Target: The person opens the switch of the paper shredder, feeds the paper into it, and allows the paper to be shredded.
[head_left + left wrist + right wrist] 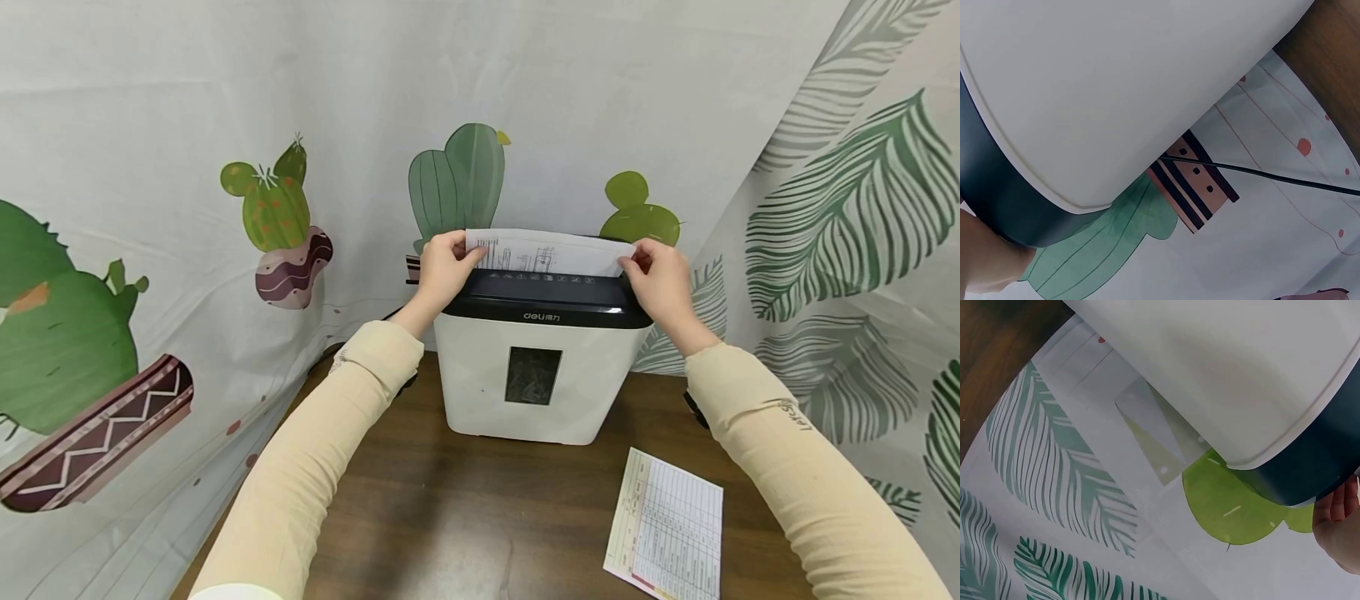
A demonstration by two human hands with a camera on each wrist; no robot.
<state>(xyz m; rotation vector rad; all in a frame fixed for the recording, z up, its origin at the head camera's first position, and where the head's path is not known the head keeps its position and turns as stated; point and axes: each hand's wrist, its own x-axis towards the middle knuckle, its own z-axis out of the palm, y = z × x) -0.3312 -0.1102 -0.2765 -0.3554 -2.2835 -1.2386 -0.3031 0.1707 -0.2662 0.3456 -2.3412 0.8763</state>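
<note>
A white paper shredder (480, 375) with a black top stands against the curtain in the head view. Above its slot is a sheet of paper (570, 254) with printed drawings, its lower edge hidden at the slot. My left hand (444, 268) pinches the sheet's left end between thumb and fingers. At the other end my right hand (662, 277) pinches it the same way. In the left wrist view part of the left hand (991, 253) shows beside the black top. The right wrist view catches the right hand (1340, 525) at its edge; neither wrist view shows the sheet clearly.
A printed form (671, 525) lies on the brown wooden table (420, 517), in front of the shredder and to the right. A black cord (1285, 179) runs from behind the shredder. Curtains (360, 75) with cactus and leaf prints hang behind and at both sides.
</note>
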